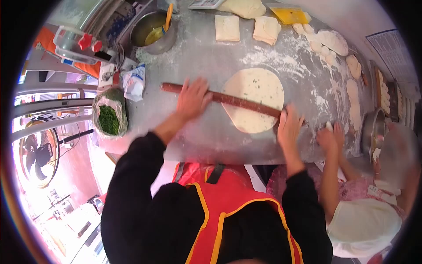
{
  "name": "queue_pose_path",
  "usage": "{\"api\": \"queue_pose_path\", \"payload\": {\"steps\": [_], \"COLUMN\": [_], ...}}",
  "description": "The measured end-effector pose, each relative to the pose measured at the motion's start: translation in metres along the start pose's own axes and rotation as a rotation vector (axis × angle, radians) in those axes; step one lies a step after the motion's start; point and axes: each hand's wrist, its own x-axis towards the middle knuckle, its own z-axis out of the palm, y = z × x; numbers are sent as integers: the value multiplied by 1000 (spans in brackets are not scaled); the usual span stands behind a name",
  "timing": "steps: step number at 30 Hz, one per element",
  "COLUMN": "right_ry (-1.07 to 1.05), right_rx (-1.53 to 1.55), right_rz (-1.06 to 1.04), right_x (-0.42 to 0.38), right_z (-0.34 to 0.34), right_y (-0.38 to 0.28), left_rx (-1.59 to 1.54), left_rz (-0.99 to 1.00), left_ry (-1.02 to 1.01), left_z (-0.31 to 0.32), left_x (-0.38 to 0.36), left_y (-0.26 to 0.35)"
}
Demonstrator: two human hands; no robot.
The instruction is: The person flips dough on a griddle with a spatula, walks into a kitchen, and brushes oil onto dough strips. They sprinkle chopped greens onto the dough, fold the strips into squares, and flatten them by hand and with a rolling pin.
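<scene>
A brown wooden rolling pin (241, 104) lies slantwise across a flat sheet of dough (255, 83) flecked with green bits. My left hand (193, 99), slightly blurred, rests over the pin's left part, its fingers reaching across the wood. At the pin's right end my right hand (289, 125) is on the wood, close to the edge of the dough. Both hands bear on the pin; the palms' undersides are hidden.
A bag of chopped greens (108, 119) and a metal bowl (154, 37) stand on the left. Folded dough pieces (227, 28) lie at the back. Loose flour (274, 59) dusts the metal table (193, 145). A co-worker's hands (330, 137) work close on the right.
</scene>
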Motion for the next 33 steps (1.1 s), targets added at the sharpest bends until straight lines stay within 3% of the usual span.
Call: {"api": "queue_pose_path", "payload": {"steps": [5, 9, 13, 17, 21, 24, 25, 26, 29, 33], "right_ry": [104, -23, 27, -186, -9, -139, -125, -82, -76, 72], "right_rx": [-61, -101, -43, -43, -12, 15, 134, 235, 74, 193], "right_rz": [-25, 6, -49, -169, -299, -423, -506, -503, -570, -635], "right_x": [69, -17, -104, -97, -32, 16, 27, 42, 114, 191], "right_z": [20, 11, -2, -17, -41, -26, 10, 13, 39, 62], "right_y": [-1, -13, -24, -2, -35, -74, -71, -87, -137, -193], "left_rx": [127, 69, -11, -81, -205, -250, -235, -218, -44, -52], "left_rz": [-16, -80, -33, 15, -199, -364, -382, -397, -499, -542], "left_ry": [144, 20, -1, -56, -32, 8, 57, 105, 108, 140], "left_z": [-7, -19, -16, -28, -44, -36, -33, -29, -29, -45], "left_x": [62, -14, -95, -114, -150, -180, -183, -182, -173, -144], "left_y": [-4, 20, 33, 29, 54, 81, 86, 86, 66, 33]}}
